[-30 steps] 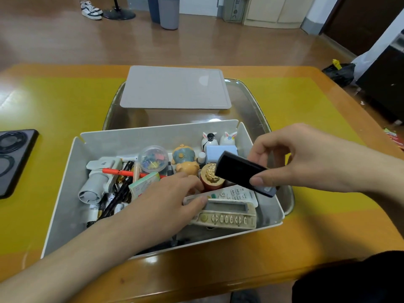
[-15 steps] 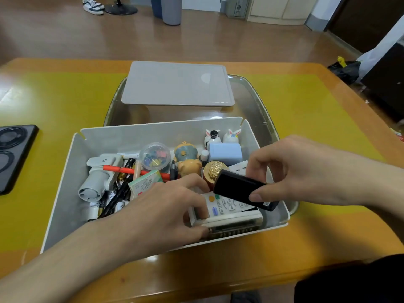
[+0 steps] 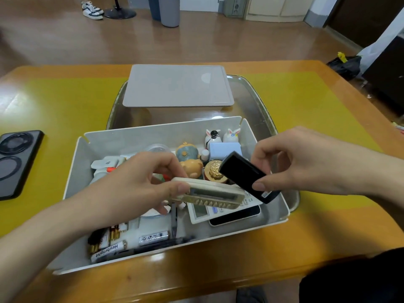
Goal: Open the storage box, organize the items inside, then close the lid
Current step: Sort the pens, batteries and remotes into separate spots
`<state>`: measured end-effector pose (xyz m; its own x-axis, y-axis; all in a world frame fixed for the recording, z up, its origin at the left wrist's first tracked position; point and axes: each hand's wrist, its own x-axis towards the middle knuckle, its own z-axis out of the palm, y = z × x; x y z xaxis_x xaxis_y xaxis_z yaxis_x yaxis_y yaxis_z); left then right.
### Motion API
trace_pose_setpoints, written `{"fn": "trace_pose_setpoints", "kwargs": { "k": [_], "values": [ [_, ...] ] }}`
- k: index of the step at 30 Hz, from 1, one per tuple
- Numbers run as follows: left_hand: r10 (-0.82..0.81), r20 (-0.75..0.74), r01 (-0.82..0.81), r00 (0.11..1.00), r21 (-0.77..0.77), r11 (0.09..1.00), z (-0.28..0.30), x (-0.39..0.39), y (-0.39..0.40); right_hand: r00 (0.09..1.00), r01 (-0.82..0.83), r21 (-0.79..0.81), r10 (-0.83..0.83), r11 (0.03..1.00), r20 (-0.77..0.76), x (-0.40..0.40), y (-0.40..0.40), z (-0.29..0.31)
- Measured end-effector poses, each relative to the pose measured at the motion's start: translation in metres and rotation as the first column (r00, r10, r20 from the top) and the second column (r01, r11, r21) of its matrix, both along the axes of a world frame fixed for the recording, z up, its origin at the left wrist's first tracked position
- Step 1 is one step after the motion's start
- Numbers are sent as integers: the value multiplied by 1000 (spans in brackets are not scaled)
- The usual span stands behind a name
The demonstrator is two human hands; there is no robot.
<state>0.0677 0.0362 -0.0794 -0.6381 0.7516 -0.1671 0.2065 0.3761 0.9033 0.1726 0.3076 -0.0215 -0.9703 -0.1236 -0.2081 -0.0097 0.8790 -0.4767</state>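
Storage box (image 3: 135, 141) sits open on the table (image 3: 65, 101), its far end resting on a shiny metal tray (image 3: 255, 99). Its grey lid (image 3: 177, 86) lies flat behind it, on the tray. The left hand (image 3: 135, 184) pinches one end of a cream remote (image 3: 209, 193) and holds it up over the box. The right hand (image 3: 299, 162) grips a black block (image 3: 242, 173) above the right side of the box. Inside are little toy figures (image 3: 188, 154), a gold-topped jar (image 3: 215, 169), batteries (image 3: 109, 250), a white remote (image 3: 203, 212) and a phone (image 3: 236, 217). A black pad (image 3: 15, 162) lies at the left on the table.
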Motion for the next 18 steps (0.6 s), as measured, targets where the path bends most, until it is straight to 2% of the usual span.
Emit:
{"fn": "trace_pose_setpoints", "kwargs": {
  "k": [6,10,14,18],
  "values": [
    [78,-42,-79,996,-15,997,-17,14,3,998,28,-66,-24,997,60,3,3,8],
    [120,-95,-120,988,-2,993,-24,18,8,986,-49,70,37,996,165,4,-11,4],
    [115,-148,-117,982,-8,993,-29,15,10,967,-188,275,128,943,222,2,-24,-11],
    [93,-168,-99,981,-29,995,-29,13,11,957,-221,263,157,939,244,4,-25,-13]
  ]
}}
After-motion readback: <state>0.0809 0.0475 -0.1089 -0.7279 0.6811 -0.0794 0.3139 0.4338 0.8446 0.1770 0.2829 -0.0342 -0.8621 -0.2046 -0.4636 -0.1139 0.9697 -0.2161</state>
